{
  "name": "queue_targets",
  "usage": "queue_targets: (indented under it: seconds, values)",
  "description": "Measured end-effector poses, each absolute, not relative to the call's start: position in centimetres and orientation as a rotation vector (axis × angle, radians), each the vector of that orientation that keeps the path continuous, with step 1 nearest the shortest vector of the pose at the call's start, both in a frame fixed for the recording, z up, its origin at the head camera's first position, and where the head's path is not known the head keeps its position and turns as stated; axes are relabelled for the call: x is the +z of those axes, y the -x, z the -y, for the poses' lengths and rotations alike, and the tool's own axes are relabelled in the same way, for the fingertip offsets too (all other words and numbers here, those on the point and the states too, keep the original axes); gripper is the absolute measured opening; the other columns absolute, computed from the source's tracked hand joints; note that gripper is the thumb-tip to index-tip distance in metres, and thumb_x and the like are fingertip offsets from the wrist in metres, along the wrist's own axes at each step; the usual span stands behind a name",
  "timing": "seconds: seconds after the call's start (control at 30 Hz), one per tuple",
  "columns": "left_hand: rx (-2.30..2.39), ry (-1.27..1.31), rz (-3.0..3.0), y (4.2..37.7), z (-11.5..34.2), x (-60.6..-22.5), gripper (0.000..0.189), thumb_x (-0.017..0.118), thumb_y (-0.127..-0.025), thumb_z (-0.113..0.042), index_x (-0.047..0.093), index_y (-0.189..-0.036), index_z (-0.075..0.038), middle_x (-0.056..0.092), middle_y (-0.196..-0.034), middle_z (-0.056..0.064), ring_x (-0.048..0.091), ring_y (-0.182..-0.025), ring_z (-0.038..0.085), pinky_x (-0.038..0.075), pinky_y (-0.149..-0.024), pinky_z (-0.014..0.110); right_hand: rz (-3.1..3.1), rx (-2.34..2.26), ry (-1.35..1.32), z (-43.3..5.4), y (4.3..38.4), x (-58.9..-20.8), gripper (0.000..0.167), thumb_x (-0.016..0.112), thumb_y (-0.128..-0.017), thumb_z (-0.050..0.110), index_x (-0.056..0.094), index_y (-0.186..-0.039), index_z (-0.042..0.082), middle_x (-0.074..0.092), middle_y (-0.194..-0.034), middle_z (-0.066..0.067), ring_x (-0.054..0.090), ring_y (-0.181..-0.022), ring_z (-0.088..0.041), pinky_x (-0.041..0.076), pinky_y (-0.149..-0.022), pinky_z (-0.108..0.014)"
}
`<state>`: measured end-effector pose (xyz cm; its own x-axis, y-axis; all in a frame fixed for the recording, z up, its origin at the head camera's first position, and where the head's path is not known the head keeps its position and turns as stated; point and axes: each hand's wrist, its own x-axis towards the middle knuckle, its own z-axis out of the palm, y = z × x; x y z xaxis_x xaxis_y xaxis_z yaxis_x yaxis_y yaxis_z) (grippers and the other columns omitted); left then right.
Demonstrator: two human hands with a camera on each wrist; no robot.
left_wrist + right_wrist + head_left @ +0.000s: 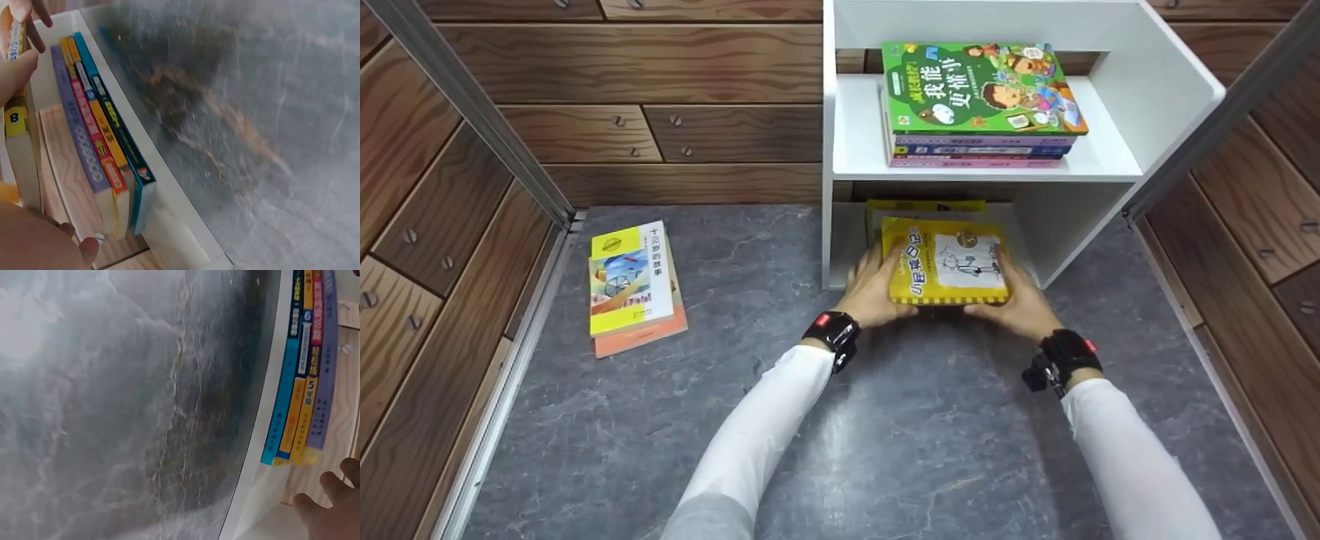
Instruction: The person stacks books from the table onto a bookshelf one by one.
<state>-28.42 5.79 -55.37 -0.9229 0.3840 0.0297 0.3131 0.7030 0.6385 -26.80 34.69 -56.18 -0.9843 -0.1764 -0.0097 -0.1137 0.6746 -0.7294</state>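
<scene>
A yellow book with a cartoon figure on its cover (949, 262) is held in front of the lower shelf opening. My left hand (872, 292) grips its left edge, thumb toward the front. At the opposite edge my right hand (1021, 304) holds it, fingers bent along the side. The left wrist view shows the spine of this book (16, 121) marked 8, above a stack of several books (90, 129) on the lower shelf. That same stack (304, 371) appears in the right wrist view, with my right fingertips (332, 486) beside it.
The white shelf unit (1177, 67) stands against the wood-patterned wall. On its upper board a green picture book (982, 90) tops several stacked books. To the left, a yellow and white book (630, 281) overlaps an orange one (641, 339) on the grey floor.
</scene>
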Motion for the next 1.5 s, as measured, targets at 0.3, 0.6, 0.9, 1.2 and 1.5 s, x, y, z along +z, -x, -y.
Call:
queue_targets:
  seconds: [0.3,0.6,0.9,1.2,1.5]
  values:
    - [0.987,-0.542,-2.806,30.8,-5.9,-56.5,0.126,0.092,-0.075,-0.035,0.007,-0.169,-0.027,-0.01,-0.174,0.014,0.003,-0.16,0.036,0.01,-0.122,0.069,-2.807,-1.162,0.277,-34.3,28.7,-56.3,0.124,0.09,-0.082,0.029,0.002,-0.169,0.018,0.003,-0.174,-0.015,0.012,-0.156,-0.046,0.012,-0.121,-0.071]
    - [1.067,-0.533,-2.788,31.8,-5.6,-58.2,0.101,0.08,-0.092,-0.038,0.016,-0.168,-0.018,-0.002,-0.174,0.017,0.017,-0.158,0.033,0.022,-0.127,0.045,-2.846,-1.045,0.249,-33.7,29.5,-56.2,0.111,0.083,-0.089,0.035,0.009,-0.166,0.004,0.0,-0.172,-0.023,0.008,-0.156,-0.048,0.01,-0.126,-0.061]
    - [0.966,-0.595,-2.834,31.9,-5.7,-58.8,0.091,0.065,-0.101,-0.042,0.011,-0.168,-0.013,-0.003,-0.172,0.022,0.028,-0.154,0.033,0.034,-0.122,0.037,-2.858,-1.011,0.231,-34.0,29.6,-56.8,0.107,0.076,-0.095,0.041,0.004,-0.167,0.01,-0.001,-0.171,-0.027,0.011,-0.154,-0.053,0.014,-0.124,-0.064]
    - [0.88,-0.548,-2.923,32.0,-6.1,-58.4,0.088,0.064,-0.103,-0.039,0.012,-0.167,-0.01,0.016,-0.17,0.025,0.056,-0.134,0.036,0.053,-0.104,0.042,-2.934,-0.994,0.313,-33.3,30.2,-56.6,0.093,0.075,-0.097,0.031,0.019,-0.164,-0.002,0.014,-0.168,-0.031,0.022,-0.151,-0.052,0.02,-0.124,-0.061]
    - [0.857,-0.515,-2.914,32.0,-6.3,-58.2,0.074,0.056,-0.108,-0.032,0.016,-0.167,-0.012,0.034,-0.164,0.023,0.06,-0.129,0.034,0.053,-0.104,0.043,-2.947,-0.996,0.232,-32.7,30.4,-56.3,0.088,0.072,-0.099,0.029,0.02,-0.164,0.001,0.02,-0.164,-0.035,0.024,-0.15,-0.054,0.019,-0.124,-0.063]
